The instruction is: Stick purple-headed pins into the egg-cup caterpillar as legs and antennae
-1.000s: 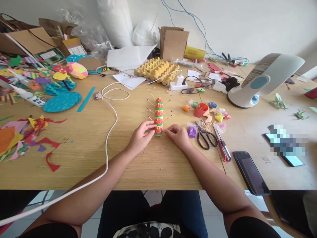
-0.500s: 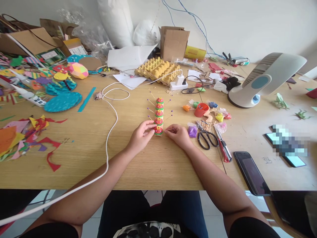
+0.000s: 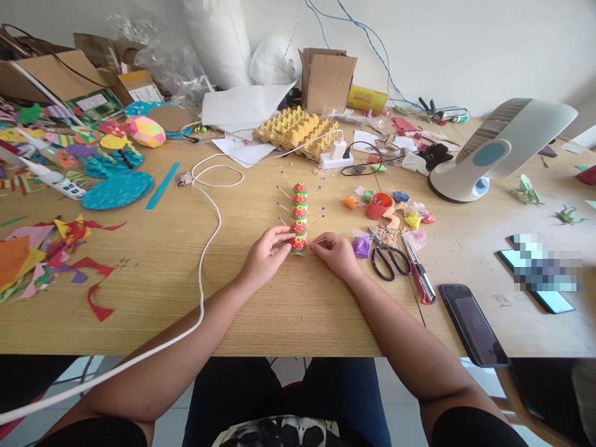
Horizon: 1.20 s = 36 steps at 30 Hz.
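Note:
In the head view, a row of several red domes (image 3: pixel 298 212) with green rims and yellow rings on top runs away from me along the tabletop. Thin sticks tipped with purple balls (image 3: pixel 323 208) poke out on both sides of it. My left hand (image 3: pixel 269 250) steadies the row's near end, thumb and fingers against the closest dome from the left. Just right of that dome, my right hand (image 3: pixel 336 251) pinches a thin wooden stick (image 3: pixel 318 242) between thumb and fingertips, pointing toward the row. The stick's far tip is too small to make out.
Right of my hand lie a purple clay packet (image 3: pixel 362 245), black scissors (image 3: pixel 390 256), a utility knife (image 3: pixel 421 273) and a phone (image 3: pixel 474 324). A red cup (image 3: pixel 379 205) and a white fan (image 3: pixel 493 152) stand beyond. A white cable (image 3: pixel 202 273) crosses on the left, near paper scraps (image 3: pixel 69 254).

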Available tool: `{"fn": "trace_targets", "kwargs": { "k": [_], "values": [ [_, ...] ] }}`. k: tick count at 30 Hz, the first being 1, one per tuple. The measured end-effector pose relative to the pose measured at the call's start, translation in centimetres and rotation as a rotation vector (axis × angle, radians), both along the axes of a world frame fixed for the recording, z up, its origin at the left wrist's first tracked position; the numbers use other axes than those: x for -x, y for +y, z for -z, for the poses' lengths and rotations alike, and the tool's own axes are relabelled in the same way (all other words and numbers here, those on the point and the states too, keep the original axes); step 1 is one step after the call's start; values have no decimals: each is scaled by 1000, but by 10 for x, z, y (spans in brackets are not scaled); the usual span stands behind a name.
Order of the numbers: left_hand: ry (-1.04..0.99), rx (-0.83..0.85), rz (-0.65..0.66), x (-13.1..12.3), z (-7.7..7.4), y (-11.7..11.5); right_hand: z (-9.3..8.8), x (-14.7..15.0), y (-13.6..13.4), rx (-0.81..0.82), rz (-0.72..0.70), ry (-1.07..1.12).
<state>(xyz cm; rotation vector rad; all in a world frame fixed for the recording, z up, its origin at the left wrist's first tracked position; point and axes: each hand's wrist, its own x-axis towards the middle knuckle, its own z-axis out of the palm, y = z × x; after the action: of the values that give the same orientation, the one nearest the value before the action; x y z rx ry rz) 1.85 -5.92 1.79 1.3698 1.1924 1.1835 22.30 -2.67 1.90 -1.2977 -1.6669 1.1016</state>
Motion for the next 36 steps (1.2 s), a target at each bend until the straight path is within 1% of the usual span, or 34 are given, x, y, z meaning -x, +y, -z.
{"fn": "trace_targets", "kwargs": {
  "k": [12,17,22,28,36],
  "values": [
    [-8,-5,-5,-3,-1,-2,2,1,2,17,0,15],
    [-12,-4,-3,-3,0,-2,1,2,1,11,24,23],
    [-12,-2,2,-3,0,-2,1,2,1,20,14,33],
    [-14,-4,5,-2,0,-2,-3,1,1,11,16,-1],
    [-24,7,8,-1,0,-2,-8,1,-1,52,-23,7]
  ]
}}
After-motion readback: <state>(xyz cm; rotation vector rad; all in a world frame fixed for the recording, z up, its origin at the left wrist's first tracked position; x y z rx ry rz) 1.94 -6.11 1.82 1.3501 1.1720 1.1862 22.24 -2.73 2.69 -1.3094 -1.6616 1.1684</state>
